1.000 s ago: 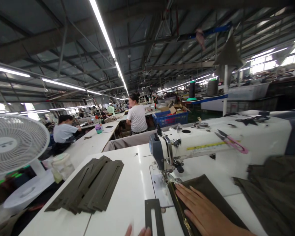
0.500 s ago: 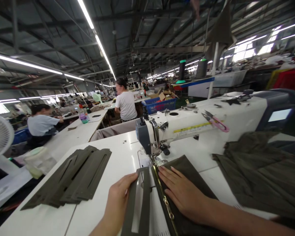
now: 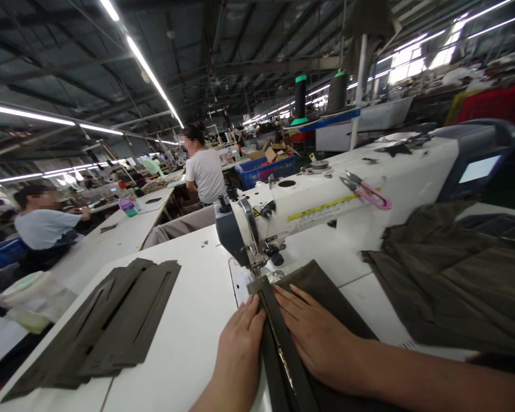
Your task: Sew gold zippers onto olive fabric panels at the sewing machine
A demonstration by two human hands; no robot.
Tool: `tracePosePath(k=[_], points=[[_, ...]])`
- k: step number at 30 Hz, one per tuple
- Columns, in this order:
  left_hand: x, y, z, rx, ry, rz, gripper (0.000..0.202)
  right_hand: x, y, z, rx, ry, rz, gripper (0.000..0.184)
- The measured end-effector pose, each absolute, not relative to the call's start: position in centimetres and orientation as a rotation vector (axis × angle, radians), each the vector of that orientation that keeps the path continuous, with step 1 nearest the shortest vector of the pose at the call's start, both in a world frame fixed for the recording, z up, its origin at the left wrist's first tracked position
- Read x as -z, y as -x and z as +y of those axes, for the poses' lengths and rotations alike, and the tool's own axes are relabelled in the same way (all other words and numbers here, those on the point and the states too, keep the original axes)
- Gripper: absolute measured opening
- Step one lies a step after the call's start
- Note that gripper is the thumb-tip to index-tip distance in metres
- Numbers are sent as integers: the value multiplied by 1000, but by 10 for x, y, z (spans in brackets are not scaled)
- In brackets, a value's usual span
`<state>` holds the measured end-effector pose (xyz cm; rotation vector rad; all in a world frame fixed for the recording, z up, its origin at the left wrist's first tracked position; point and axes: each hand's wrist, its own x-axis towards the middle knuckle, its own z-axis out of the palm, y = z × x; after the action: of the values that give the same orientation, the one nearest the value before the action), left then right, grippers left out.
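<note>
A dark olive slotted fabric strip (image 3: 292, 341) lies over a gold-toothed zipper (image 3: 280, 350), whose teeth show through the slot. My left hand (image 3: 239, 342) rests on the strip's left edge, fingers extended and pressing flat. On the other side my right hand (image 3: 317, 326) lies open, its fingertips at the strip's right edge and its palm over a dark olive fabric panel (image 3: 326, 294). The far end of the strip reaches the presser foot (image 3: 256, 271) of a white sewing machine (image 3: 309, 197). Whether the strip is under the foot I cannot tell.
Several similar slotted strips (image 3: 107, 320) are stacked on the table at left. Crumpled olive fabric (image 3: 450, 286) covers the right side. Pink-handled snips (image 3: 369, 191) lie on the machine arm. Two co-workers sit beyond, one in a white shirt (image 3: 206, 171).
The slotted strip has moved right, from beside the zipper to on top of it. My left hand went from pinching its edge to lying flat on it. The camera view has shifted slightly.
</note>
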<state>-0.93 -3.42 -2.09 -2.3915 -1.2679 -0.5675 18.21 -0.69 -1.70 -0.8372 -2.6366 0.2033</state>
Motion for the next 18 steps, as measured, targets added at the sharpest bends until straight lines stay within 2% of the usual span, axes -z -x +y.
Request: tracePosePath(k=[8, 14, 18], points=[[19, 9, -29, 427, 2342, -1134, 38, 14, -177, -1, -321, 899, -2583, 47], [19, 17, -28, 406, 2420, -1112, 30, 14, -167, 3, -303, 915, -2527, 50], [21, 32, -23, 378, 2504, -1045, 33, 19, -167, 6, -289, 884, -2521, 49]])
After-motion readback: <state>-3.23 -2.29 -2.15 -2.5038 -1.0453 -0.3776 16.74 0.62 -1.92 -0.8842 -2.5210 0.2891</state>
